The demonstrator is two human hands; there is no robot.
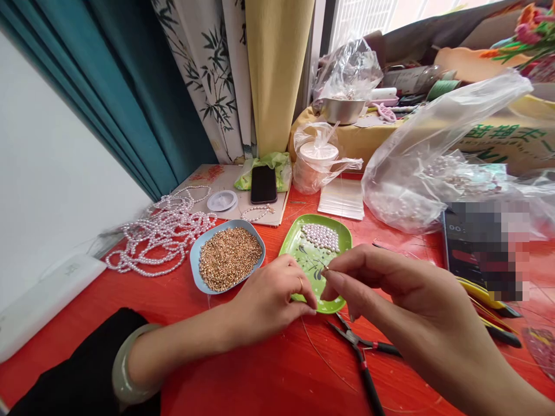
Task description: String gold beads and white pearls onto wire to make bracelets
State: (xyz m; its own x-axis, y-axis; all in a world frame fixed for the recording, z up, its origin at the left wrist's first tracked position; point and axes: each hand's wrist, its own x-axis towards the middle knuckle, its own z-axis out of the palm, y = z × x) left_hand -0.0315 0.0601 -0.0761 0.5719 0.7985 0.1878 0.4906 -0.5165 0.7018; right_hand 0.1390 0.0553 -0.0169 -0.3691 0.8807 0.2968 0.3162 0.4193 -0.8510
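Note:
My right hand [390, 289] pinches a tiny gold bead [325, 269] between thumb and forefinger, over the green tray [299, 245]. A fine strand seems to run left from the bead. My left hand [277, 292], a ring on one finger, is curled closed at the tray's near left edge. From under its fingertips a thin coppery wire [318, 352] trails across the table; the grip itself is mostly hidden. White pearl beads [321, 237] lie in the tray's far part. Just left, a blue tray [196, 271] holds many gold beads [229, 257]. Pliers [358, 341] lie below my right hand.
Pearl strands [160, 231] are heaped at left, near a white spool [222, 200] and a black phone [263, 185]. White cards [341, 198], a bagged tub [318, 153] and a large plastic bag [399, 185] stand behind. Another phone [466, 248] and yellow-handled tools [488, 293] are at right.

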